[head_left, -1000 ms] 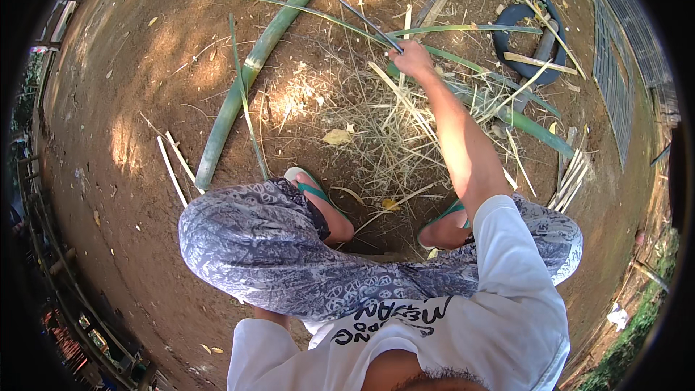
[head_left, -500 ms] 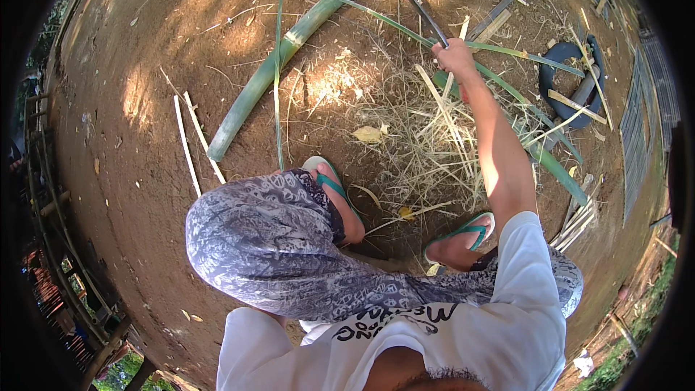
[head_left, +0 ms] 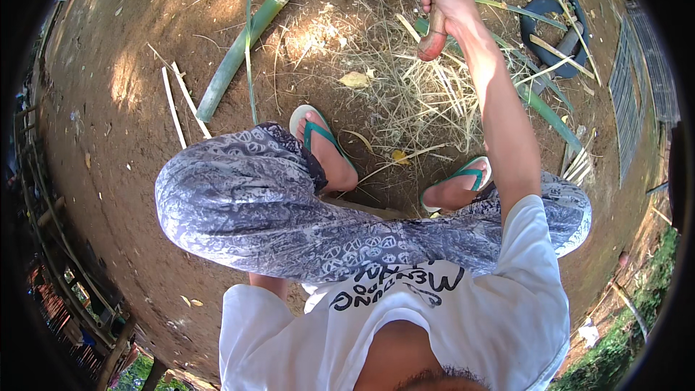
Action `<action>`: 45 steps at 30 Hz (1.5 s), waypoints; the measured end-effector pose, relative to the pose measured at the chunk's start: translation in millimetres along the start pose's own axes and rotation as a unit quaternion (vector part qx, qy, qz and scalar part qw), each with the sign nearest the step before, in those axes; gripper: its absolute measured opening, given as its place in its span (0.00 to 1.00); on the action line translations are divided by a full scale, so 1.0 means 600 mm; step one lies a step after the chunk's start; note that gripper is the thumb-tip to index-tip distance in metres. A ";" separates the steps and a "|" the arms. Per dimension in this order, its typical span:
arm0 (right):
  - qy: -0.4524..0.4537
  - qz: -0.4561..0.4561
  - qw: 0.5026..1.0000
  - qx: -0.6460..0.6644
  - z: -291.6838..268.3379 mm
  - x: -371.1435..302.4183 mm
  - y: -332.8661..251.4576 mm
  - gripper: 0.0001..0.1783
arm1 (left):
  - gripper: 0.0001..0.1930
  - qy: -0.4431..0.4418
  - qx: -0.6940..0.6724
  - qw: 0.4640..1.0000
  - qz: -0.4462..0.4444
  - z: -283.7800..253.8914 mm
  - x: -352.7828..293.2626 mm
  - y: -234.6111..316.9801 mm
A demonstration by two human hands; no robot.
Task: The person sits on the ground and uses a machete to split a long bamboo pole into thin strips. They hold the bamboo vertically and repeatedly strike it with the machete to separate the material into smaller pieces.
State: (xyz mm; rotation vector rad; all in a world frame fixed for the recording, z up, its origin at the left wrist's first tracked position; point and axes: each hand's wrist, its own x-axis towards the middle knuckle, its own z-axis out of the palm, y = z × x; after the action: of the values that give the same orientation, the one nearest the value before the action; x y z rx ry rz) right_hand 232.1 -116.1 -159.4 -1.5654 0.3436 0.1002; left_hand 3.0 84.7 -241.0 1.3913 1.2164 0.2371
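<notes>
My right hand (head_left: 455, 3) is stretched far forward, its fingers wrapped round the wooden handle of a large knife (head_left: 433, 42). The handle's rounded reddish end points back toward me, and the dark blade runs away past the top edge of the picture, so its tip is out of view. Beneath the hand, a long green bamboo strip (head_left: 507, 6) crosses the ground. A heap of pale shavings (head_left: 413, 105) lies just on my side of it. My left hand is hidden; only a bit of that arm shows below my bent left knee.
A thick green bamboo pole (head_left: 235, 58) lies at the far left, with a thin green strip (head_left: 248, 47) beside it and pale split sticks (head_left: 174, 105) nearer. A dark ring-shaped object (head_left: 530, 32) and slatted panels (head_left: 628, 94) are on the right. My sandalled feet flank the shavings.
The view has tilted, so ground things sit higher in the picture. My right hand has turned: the blade, earlier slanting left, now points straight away, and the knife's handle has come into sight.
</notes>
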 end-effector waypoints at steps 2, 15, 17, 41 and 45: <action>0.008 0.003 0.999 0.042 -0.003 -0.014 -0.007 0.16 | 0.28 -0.029 0.006 1.000 0.003 -0.013 0.007 0.000; 0.147 0.140 0.942 0.268 0.101 -0.154 0.062 0.15 | 0.19 -0.145 -0.190 0.965 0.109 -0.266 0.315 0.090; 0.155 0.205 0.931 0.261 0.126 -0.182 0.128 0.13 | 0.17 -0.174 -0.219 0.951 0.134 -0.273 0.311 0.131; 0.188 0.056 0.935 -0.294 -0.011 -0.274 0.405 0.13 | 0.21 -0.276 0.391 0.816 0.323 0.196 0.065 -0.171; 0.169 0.054 0.943 -0.283 0.009 -0.271 0.399 0.12 | 0.25 -0.335 0.238 0.882 0.229 0.216 0.072 -0.159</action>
State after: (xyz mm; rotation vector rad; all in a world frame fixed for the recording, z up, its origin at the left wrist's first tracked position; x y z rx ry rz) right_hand 12.2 -82.6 -344.5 -2.1393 0.7197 0.0119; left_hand 70.2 13.5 -376.1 1.9657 0.3565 -0.2346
